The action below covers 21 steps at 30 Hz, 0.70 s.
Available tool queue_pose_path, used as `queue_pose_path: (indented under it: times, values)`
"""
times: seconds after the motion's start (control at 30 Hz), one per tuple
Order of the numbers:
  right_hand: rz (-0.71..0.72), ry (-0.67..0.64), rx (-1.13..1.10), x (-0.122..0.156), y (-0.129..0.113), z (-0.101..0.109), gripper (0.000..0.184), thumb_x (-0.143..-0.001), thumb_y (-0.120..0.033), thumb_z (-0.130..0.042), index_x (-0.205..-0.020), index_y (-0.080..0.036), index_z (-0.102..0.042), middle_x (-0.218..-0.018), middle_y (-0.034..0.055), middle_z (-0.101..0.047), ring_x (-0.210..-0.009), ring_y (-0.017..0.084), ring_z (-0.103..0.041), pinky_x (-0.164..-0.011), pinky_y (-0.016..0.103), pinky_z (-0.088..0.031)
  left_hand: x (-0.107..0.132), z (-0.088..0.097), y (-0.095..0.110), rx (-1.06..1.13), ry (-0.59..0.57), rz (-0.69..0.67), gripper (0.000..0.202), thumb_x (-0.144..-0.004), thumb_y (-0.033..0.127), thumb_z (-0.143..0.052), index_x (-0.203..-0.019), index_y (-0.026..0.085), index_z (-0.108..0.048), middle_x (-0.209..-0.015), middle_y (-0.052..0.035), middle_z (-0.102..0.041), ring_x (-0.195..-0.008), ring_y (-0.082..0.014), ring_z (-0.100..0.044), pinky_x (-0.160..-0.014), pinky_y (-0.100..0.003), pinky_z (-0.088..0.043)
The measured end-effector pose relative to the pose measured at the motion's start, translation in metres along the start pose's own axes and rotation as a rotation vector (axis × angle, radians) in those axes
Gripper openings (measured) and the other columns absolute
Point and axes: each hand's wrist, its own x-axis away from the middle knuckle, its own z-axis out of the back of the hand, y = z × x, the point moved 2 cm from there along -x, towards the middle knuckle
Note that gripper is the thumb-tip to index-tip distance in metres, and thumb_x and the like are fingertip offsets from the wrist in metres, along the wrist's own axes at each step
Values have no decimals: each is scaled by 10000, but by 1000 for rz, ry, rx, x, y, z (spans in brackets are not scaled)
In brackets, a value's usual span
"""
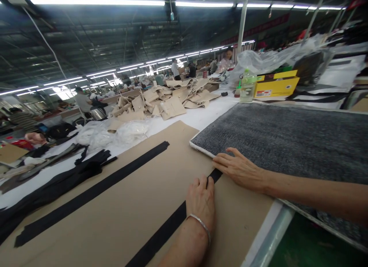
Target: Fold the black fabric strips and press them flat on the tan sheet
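Note:
A black fabric strip (169, 223) runs diagonally over a large sheet of tan board (120, 198). On it rests my left hand (201, 200), a silver bangle at the wrist; its slightly bent fingers press down and its thumb is hidden. My right hand (240, 169) lies palm down beyond it, fingers stretched and spread over the strip's far end. That hand also covers part of the pale edge of a dark grey textured pad (287, 136). A second black strip (94, 192) lies on the board to the left, roughly parallel to the first.
Loose black strips (63, 179) are heaped at the board's left edge. Farther back lie clear plastic bags (126, 131) and a pile of tan pieces (172, 100). A bottle (248, 87) and a yellow box (276, 85) stand behind the pad. Other people (175, 69) are in the background.

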Motion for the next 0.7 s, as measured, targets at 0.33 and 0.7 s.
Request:
queue_pose_path:
  times: [0.33, 0.7]
  values:
    - [-7, 13, -20, 7, -20, -2, 396, -832, 12, -406, -1155, -143, -577, -1058, 96, -624, -959, 230, -569, -919, 438, -326, 24, -10, -2, 29, 24, 35, 496, -883, -6, -355, -1367, 34, -450, -1238, -152, -582, -1141, -265, -527, -986, -373, -460]
    - [-83, 16, -28, 6, -31, -2, 418, -813, 13, -364, -1098, -167, -611, -1104, 99, -636, -967, 235, -594, -868, 442, -405, 36, -15, -4, 152, 109, 34, 465, -882, 59, -396, -1335, 64, -504, -1390, -151, -516, -1249, -241, -503, -1080, -342, -409]
